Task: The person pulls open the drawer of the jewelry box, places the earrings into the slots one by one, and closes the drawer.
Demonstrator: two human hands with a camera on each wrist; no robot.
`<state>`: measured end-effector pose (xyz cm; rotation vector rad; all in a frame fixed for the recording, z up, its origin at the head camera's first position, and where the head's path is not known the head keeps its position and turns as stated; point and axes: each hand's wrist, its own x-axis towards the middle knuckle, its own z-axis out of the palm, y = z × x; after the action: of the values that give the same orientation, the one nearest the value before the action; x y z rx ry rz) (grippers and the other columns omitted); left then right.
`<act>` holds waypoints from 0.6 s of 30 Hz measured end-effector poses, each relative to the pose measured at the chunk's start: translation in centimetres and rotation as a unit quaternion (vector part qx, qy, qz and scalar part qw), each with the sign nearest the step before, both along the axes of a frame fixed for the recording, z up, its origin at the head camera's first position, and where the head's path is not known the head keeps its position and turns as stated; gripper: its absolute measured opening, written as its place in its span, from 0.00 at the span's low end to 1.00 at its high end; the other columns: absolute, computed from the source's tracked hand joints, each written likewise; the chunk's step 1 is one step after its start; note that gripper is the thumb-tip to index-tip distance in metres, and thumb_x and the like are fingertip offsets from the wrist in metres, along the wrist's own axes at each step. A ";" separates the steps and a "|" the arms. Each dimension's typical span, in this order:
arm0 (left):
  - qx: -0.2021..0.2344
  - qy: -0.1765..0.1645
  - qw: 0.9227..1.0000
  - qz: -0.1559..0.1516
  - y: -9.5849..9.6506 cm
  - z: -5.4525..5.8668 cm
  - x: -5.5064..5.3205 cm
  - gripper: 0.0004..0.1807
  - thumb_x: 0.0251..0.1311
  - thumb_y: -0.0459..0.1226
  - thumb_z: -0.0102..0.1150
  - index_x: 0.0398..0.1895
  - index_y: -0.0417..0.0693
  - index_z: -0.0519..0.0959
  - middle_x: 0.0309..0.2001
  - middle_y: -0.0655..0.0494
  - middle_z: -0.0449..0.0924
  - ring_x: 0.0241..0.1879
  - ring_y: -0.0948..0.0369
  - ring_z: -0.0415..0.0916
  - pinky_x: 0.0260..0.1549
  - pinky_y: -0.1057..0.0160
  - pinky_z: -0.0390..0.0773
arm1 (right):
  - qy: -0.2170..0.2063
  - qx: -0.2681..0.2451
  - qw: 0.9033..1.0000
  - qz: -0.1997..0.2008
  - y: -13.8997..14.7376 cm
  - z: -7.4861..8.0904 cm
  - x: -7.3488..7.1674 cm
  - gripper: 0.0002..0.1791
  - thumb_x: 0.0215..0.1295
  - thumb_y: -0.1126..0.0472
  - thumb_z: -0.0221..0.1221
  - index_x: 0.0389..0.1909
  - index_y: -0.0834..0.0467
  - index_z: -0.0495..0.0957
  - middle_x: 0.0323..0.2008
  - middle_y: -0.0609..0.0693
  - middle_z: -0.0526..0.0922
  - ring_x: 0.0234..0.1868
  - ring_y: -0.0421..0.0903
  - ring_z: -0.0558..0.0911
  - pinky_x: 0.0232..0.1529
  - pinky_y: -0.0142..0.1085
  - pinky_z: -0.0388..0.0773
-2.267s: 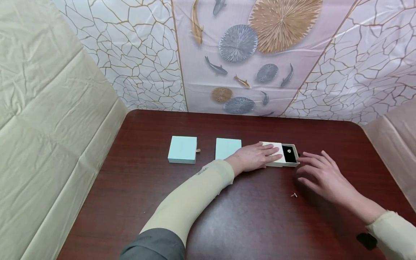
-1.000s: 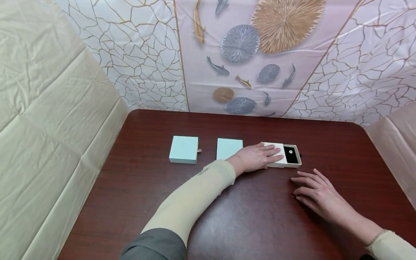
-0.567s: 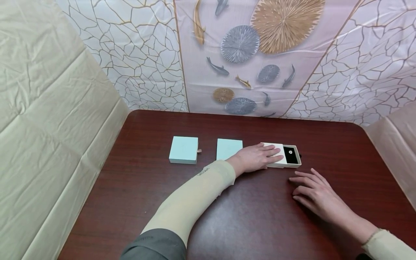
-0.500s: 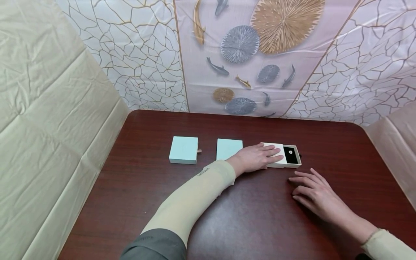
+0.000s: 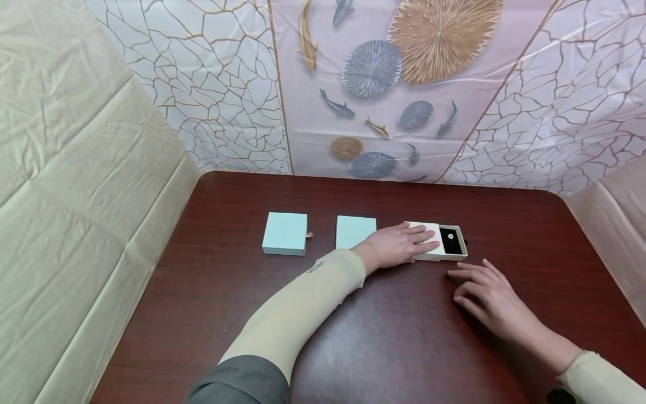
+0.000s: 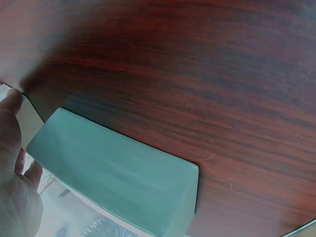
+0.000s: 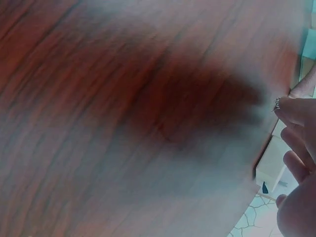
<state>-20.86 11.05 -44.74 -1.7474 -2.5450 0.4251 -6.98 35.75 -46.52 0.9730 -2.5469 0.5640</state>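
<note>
My left hand (image 5: pixel 393 245) lies across the white sleeve of a jewelry box (image 5: pixel 438 249), fingers spread over its top. In the left wrist view, the thumb (image 6: pixel 12 100) touches the sleeve's near edge. The drawer (image 5: pixel 452 240) is slid out to the right, and a small stud earring (image 5: pixel 451 236) sits on its black pad. In front of the drawer, apart from it, is my right hand (image 5: pixel 497 303). Seen from the right wrist, its thumb and forefinger pinch a small silvery earring (image 7: pixel 277 104); the head view hides this piece.
Two pale turquoise boxes stand left of the white one: a far-left box (image 5: pixel 285 231) with a ribbon tab (image 5: pixel 309 235), and a middle box (image 5: pixel 355 231) partly behind my left wrist. All rest on a dark red-brown table (image 5: pixel 202 303), with a patterned cloth (image 5: pixel 328 84) behind.
The small earring that lay on the table is now pinched in my right hand. That hand came away from the drawer, then shifted slightly left and away from me. My left hand stays put.
</note>
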 end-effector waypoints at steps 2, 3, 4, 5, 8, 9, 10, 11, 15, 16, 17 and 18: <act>0.000 0.000 1.000 0.000 0.0 0.0 0.0 0.35 0.86 0.51 0.45 0.89 0.62 0.50 0.87 0.58 0.48 0.85 0.60 0.46 0.82 0.57 0.53 | -0.012 -0.007 1.000 -0.011 0.0 0.3 0.0 0.06 0.67 0.56 0.70 0.31 0.45 0.83 0.55 0.58 0.87 0.67 0.53 0.76 0.84 0.39 0.40; -0.001 -0.001 1.000 0.000 0.0 0.0 0.0 0.35 0.86 0.51 0.45 0.89 0.62 0.50 0.87 0.58 0.48 0.85 0.60 0.46 0.82 0.57 0.53 | -0.016 -0.011 1.000 -0.016 0.0 0.6 -0.1 0.08 0.60 0.61 0.72 0.31 0.45 0.83 0.55 0.58 0.86 0.69 0.50 0.75 0.84 0.39 0.40; -0.001 -0.001 1.000 0.000 0.0 0.0 0.0 0.35 0.86 0.51 0.45 0.89 0.62 0.50 0.87 0.58 0.48 0.85 0.60 0.46 0.82 0.57 0.53 | -0.020 -0.017 0.999 -0.021 0.0 0.7 -0.1 0.12 0.55 0.65 0.74 0.32 0.45 0.84 0.56 0.59 0.86 0.70 0.48 0.74 0.84 0.39 0.41; -0.001 -0.002 1.000 0.000 0.0 0.0 0.0 0.35 0.86 0.50 0.45 0.89 0.62 0.50 0.87 0.58 0.48 0.86 0.60 0.45 0.82 0.57 0.53 | -0.023 -0.022 0.999 -0.027 0.0 1.0 -0.2 0.15 0.51 0.68 0.74 0.32 0.46 0.84 0.56 0.59 0.86 0.72 0.44 0.73 0.84 0.40 0.41; 0.000 -0.004 1.000 -0.001 0.0 0.0 0.0 0.35 0.86 0.50 0.45 0.89 0.62 0.50 0.87 0.58 0.48 0.86 0.60 0.46 0.82 0.57 0.54 | -0.032 -0.038 0.998 -0.043 0.1 1.6 -0.4 0.19 0.48 0.73 0.76 0.33 0.46 0.84 0.56 0.60 0.85 0.75 0.32 0.66 0.84 0.43 0.43; 0.002 -0.005 1.000 -0.002 0.0 0.0 0.0 0.35 0.86 0.50 0.46 0.89 0.62 0.50 0.87 0.58 0.48 0.85 0.60 0.46 0.82 0.57 0.54 | -0.035 -0.044 0.997 -0.048 0.1 1.8 -0.6 0.20 0.47 0.74 0.76 0.33 0.47 0.84 0.56 0.60 0.85 0.76 0.29 0.64 0.84 0.45 0.44; 0.004 -0.005 1.000 -0.003 0.0 0.0 0.0 0.35 0.85 0.50 0.46 0.89 0.62 0.50 0.87 0.58 0.49 0.85 0.60 0.46 0.82 0.57 0.54 | -0.039 -0.048 0.997 -0.055 0.1 2.0 -0.7 0.20 0.48 0.75 0.76 0.33 0.47 0.85 0.56 0.60 0.85 0.76 0.26 0.61 0.84 0.47 0.45; 0.005 -0.006 1.000 -0.003 0.0 0.0 0.0 0.35 0.85 0.50 0.46 0.89 0.62 0.51 0.87 0.58 0.49 0.85 0.60 0.46 0.82 0.56 0.54 | -0.044 -0.051 0.996 -0.063 0.1 2.3 -0.9 0.20 0.48 0.75 0.76 0.33 0.47 0.85 0.57 0.60 0.85 0.76 0.23 0.59 0.84 0.47 0.45; 0.008 -0.006 1.000 -0.003 0.0 -0.1 -0.1 0.35 0.85 0.50 0.46 0.89 0.62 0.51 0.87 0.58 0.49 0.85 0.60 0.46 0.82 0.56 0.54 | -0.058 -0.055 0.992 -0.096 0.1 3.1 -1.7 0.19 0.51 0.76 0.76 0.33 0.48 0.86 0.59 0.60 0.85 0.75 0.24 0.61 0.81 0.36 0.51; 0.009 -0.006 1.000 -0.002 0.0 -0.1 -0.1 0.35 0.85 0.49 0.47 0.89 0.62 0.51 0.87 0.58 0.49 0.85 0.60 0.46 0.82 0.57 0.54 | -0.062 -0.055 0.991 -0.106 0.1 3.2 -1.9 0.17 0.53 0.75 0.76 0.33 0.49 0.87 0.59 0.59 0.84 0.75 0.27 0.63 0.78 0.30 0.52; 0.008 -0.004 1.000 -0.002 0.0 -0.1 -0.1 0.35 0.85 0.49 0.46 0.89 0.62 0.51 0.87 0.58 0.49 0.85 0.60 0.46 0.82 0.57 0.54 | -0.065 -0.054 0.990 -0.114 0.2 3.4 -2.1 0.16 0.54 0.74 0.76 0.33 0.50 0.87 0.60 0.59 0.84 0.74 0.32 0.66 0.74 0.25 0.53; 0.009 -0.004 1.000 -0.002 0.0 -0.1 -0.1 0.35 0.85 0.49 0.47 0.89 0.62 0.51 0.87 0.58 0.49 0.85 0.60 0.46 0.82 0.57 0.54 | -0.069 -0.054 0.989 -0.121 0.2 3.6 -2.3 0.14 0.55 0.73 0.76 0.34 0.51 0.88 0.61 0.59 0.84 0.73 0.37 0.69 0.71 0.22 0.54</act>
<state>-20.96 11.06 -44.84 -1.7499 -2.5425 0.3937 -9.33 35.93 -42.93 0.5940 -2.6729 0.7088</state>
